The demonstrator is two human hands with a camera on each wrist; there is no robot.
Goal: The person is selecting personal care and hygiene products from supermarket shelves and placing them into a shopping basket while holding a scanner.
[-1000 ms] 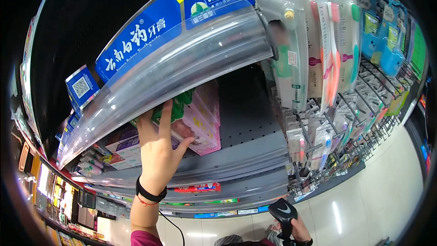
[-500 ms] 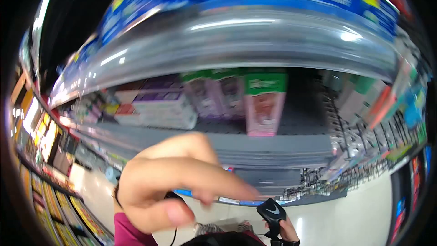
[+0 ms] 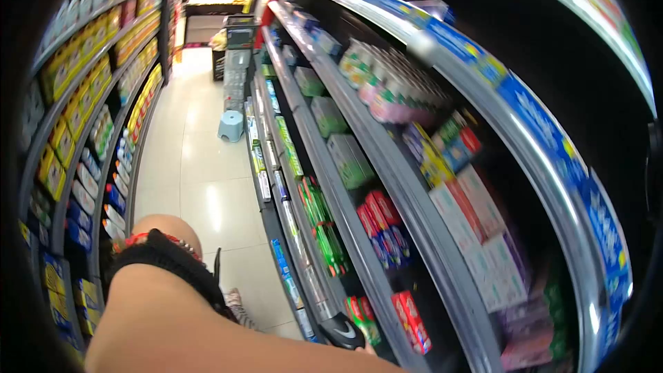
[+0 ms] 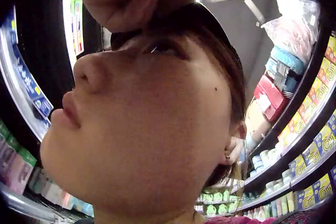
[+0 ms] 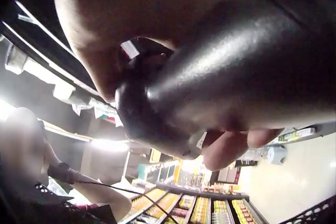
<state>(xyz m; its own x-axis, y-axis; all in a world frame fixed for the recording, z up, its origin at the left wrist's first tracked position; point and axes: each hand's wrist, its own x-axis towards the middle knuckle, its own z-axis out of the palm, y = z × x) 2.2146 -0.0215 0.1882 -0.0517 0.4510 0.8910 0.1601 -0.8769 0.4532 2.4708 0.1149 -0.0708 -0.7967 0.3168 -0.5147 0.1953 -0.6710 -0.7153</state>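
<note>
My left hand (image 3: pixel 179 324) is raised close to the head camera, filling the lower edge of the head view. A black wristband (image 3: pixel 166 266) and a red string bracelet circle that wrist. In the left wrist view the left hand (image 4: pixel 123 3) is up at the person's forehead, at the cap's edge; I cannot tell whether its fingers hold anything. Low in the head view a black handheld barcode scanner (image 3: pixel 343 331) shows past the left hand. The right wrist view has my right hand (image 5: pixel 226 150) gripping that scanner (image 5: pixel 226 61), fingers wrapped round its handle.
On the right, a tiered shelf (image 3: pixel 442 262) carries stacked pale boxes (image 3: pixel 501 269), red boxes (image 3: pixel 412 321) and pink bottles (image 3: pixel 394 100). Another stocked shelf (image 3: pixel 97 138) lines the left side. A tiled aisle (image 3: pixel 207 179) runs between them, with a blue stool (image 3: pixel 231 126) farther along.
My left hand has left the pink-and-green boxes on the shelf and come up to the head. The view has swung left along the aisle. The right hand keeps the scanner low.
</note>
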